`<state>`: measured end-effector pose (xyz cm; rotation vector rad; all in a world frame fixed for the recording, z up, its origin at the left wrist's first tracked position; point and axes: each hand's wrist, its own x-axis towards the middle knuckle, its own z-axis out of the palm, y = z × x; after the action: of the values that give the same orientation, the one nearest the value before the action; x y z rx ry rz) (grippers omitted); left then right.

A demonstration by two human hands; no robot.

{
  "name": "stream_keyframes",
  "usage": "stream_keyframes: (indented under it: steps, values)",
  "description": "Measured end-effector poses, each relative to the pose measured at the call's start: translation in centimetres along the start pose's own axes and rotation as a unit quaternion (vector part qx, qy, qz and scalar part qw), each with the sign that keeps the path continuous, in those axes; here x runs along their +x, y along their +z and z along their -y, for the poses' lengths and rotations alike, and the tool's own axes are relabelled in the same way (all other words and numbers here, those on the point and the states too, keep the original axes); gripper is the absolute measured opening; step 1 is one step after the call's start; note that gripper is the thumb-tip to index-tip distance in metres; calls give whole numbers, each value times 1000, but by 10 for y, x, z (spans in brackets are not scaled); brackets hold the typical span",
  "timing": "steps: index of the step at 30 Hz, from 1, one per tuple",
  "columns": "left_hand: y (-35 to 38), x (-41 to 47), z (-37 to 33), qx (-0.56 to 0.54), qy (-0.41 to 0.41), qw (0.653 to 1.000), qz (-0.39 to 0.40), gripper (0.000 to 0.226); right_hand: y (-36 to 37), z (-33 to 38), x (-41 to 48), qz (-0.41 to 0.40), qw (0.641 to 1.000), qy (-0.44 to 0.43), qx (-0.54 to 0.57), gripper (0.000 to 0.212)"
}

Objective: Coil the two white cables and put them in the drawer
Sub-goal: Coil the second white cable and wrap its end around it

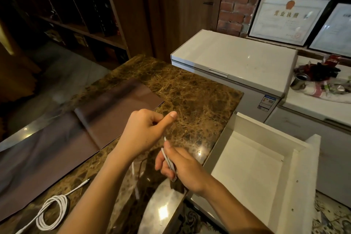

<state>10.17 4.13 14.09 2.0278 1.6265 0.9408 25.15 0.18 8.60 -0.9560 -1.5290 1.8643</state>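
One white cable (52, 213) lies loosely coiled on the brown marble counter (197, 97) at the lower left, its plug end trailing toward the middle. My right hand (182, 169) grips several folded loops of the second white cable (169, 161) above the counter's right edge. My left hand (144, 131) hovers just above and left of it, fingers curled and thumb out, pinching a thin strand of that cable. A blurred length of cable (135, 180) hangs below the hands. The white drawer (296, 159) stands open to the right, nothing visible inside.
A brown leather mat (79, 125) covers the counter's left part. A white chest freezer (237, 59) sits behind the drawer. Cluttered items and a tin (300, 81) rest on a white surface at far right. Dark shelves stand at the back left.
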Motion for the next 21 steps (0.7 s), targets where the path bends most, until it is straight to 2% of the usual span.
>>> stream_keyframes:
  steps: [6,10,13,15,18,21]
  values:
    - [27,-5,14,-131,-35,991,9,64,2,9,-10,22,995,-23,91,40]
    - [47,-23,13,-260,-76,962,-25,65,-6,25,-12,44,981,-71,177,37]
    - [68,-36,8,-284,-125,951,-10,65,-11,39,-8,60,963,-97,242,40]
    - [82,-47,10,-281,-108,954,-21,66,-14,45,-3,61,952,-104,280,40]
    - [89,-56,3,-332,-78,939,-54,30,-20,48,4,57,946,-97,304,39]
    - [93,-61,-4,-328,-74,938,-82,27,-26,49,9,47,947,-93,303,38]
